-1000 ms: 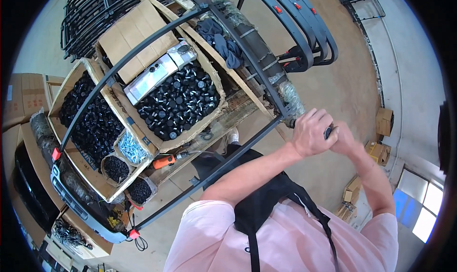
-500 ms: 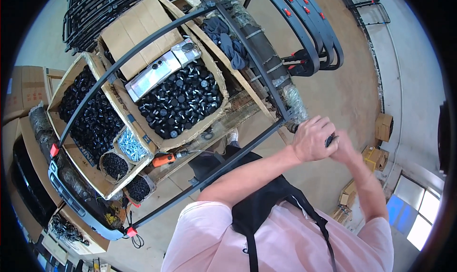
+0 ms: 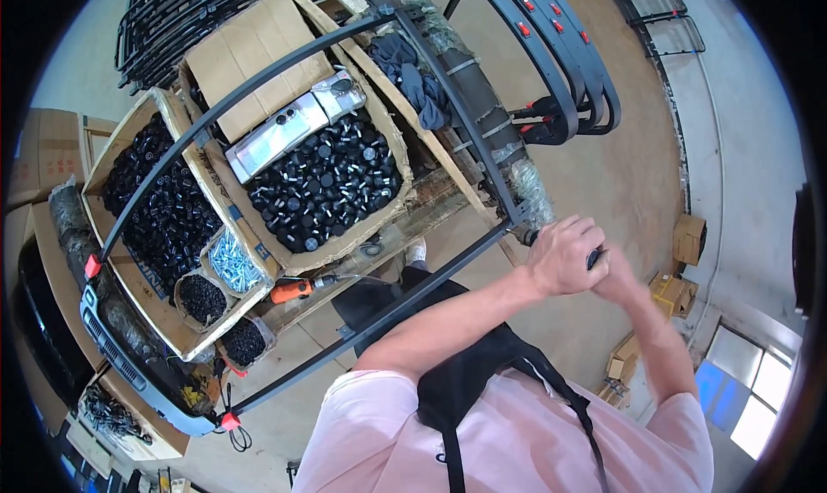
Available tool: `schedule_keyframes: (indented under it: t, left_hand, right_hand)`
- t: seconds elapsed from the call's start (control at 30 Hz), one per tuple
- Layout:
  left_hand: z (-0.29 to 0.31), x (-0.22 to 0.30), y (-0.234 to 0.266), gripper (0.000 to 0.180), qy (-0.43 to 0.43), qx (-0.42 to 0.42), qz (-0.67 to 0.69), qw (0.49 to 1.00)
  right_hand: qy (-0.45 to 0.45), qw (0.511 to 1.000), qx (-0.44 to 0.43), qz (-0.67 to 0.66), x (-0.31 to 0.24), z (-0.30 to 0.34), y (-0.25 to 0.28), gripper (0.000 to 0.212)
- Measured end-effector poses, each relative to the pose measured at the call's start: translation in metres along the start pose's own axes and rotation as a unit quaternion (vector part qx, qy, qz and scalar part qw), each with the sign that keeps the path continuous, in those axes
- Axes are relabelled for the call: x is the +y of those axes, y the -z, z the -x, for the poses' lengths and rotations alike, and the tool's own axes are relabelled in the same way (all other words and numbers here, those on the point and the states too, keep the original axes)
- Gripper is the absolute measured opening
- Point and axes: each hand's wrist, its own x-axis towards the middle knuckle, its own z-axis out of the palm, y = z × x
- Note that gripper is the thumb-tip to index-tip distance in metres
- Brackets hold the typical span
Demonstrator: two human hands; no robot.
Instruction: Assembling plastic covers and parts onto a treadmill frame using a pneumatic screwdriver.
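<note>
Two hands are working together at the 3 o'clock corner of the black metal frame point(image 3: 284, 79). We are wrapping our left hand point(image 3: 564, 256) around a dark tool handle point(image 3: 594, 256) at that corner, its grip pressed tight around it. Our right hand point(image 3: 622, 276) is sitting just behind, touching the left; whether its grip is pinching anything we cannot tell. At 9 o'clock from the hands, cardboard boxes point(image 3: 258, 40) are holding black caps point(image 3: 323, 187). A small tub of silver screws point(image 3: 231, 262) is sitting at 8 o'clock, beside an orange-handled driver point(image 3: 293, 290). A wrapped dark tube point(image 3: 469, 88) is running toward 12 o'clock.
</note>
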Motion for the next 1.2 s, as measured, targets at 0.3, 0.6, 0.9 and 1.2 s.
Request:
schedule_keyframes:
  t: [0.3, 0.6, 0.9, 1.2]
  left_hand:
    - [-0.039, -0.021, 0.034, 0.034, 0.072, -0.293, 0.079, 0.950]
    - [0.003, 0.001, -0.006, 0.027, -0.010, 0.150, -0.036, 0.988]
    - [-0.019, -0.025, 0.022, 0.029, 0.038, -0.201, 0.049, 0.978]
    - [-0.006, -0.012, 0.008, 0.021, -0.002, 0.036, -0.022, 0.999]
  right_hand:
    - [-0.382, 0.824, 0.001, -0.418, -0.081, 0.003, -0.040, 0.014]
    - [0.080, 0.976, -0.107, 0.170, 0.016, -0.027, 0.019, 0.026]
    - [-0.374, 0.871, -0.005, -0.319, -0.059, 0.003, -0.041, 0.013]
    - [-0.253, 0.953, 0.045, -0.163, -0.027, 0.002, -0.031, 0.026]
